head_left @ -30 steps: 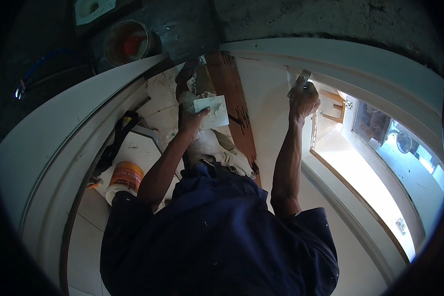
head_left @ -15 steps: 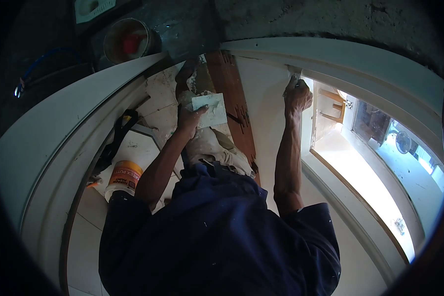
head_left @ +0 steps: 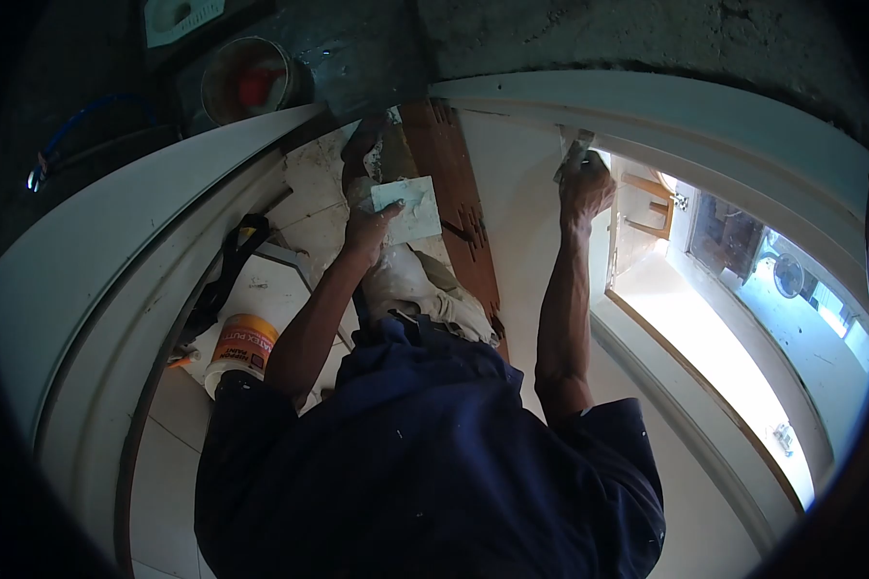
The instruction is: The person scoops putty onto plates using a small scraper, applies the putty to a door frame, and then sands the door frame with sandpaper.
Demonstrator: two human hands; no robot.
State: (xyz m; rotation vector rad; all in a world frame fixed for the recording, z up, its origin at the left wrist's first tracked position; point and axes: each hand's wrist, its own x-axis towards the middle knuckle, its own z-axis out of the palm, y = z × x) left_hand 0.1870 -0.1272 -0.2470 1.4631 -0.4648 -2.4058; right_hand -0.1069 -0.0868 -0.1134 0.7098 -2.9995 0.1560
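- The plate [head_left: 417, 217] is gripped in the left hand [head_left: 365, 232] by one edge, with the thumb laid on top; most of its face is thus left bare, probably so that the pale smear on it can be reached.
- The scraper [head_left: 573, 152] is gripped in the closed right hand [head_left: 587, 187], seemingly by its handle end so that the blade is left free.
- The tub [head_left: 244, 347], labelled as putty, is seen beside the left arm, perhaps set there for easy reach.
- From the left grip, the plate is extended rightward, above the legs.
- From the right grip, the blade is pointed ahead, at the wall [head_left: 512, 164] near the frame [head_left: 714, 121]; whether either is touched cannot be told.
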